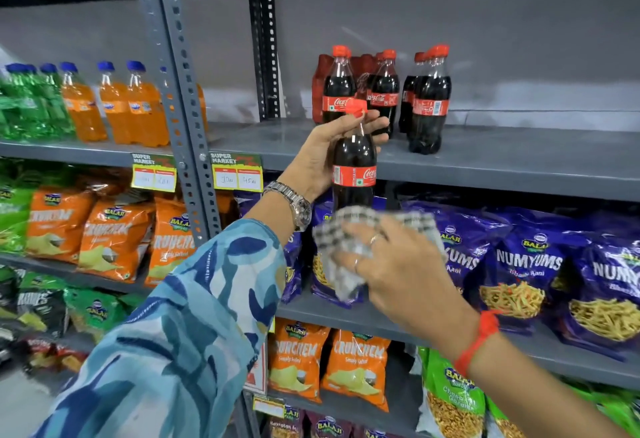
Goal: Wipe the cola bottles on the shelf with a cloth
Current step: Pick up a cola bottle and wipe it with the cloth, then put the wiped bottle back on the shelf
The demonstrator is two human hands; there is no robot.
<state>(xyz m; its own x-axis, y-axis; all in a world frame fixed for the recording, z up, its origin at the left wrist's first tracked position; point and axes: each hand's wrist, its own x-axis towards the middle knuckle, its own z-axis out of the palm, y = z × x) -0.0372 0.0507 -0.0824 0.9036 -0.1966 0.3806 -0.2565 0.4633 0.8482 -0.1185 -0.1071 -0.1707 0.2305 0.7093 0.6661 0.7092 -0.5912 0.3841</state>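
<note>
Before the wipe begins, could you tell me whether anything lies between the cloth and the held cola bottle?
Nothing visible does. The left hand holds the cola bottle in front of the shelf edge, and the cloth in the right hand sits at its base.

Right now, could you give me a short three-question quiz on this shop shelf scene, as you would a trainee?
1. True or false: the left hand holds the dark plastic cola bottle with the red cap by its neck.
2. What does the right hand hold?
A. a sponge
B. a grey checked cloth
C. a crisp packet
3. Fill in: the orange drink bottles with blue caps stand on the grey metal shelf to the ____ of the upright post.

Key: 1 true; 2 B, the grey checked cloth; 3 left.
</note>
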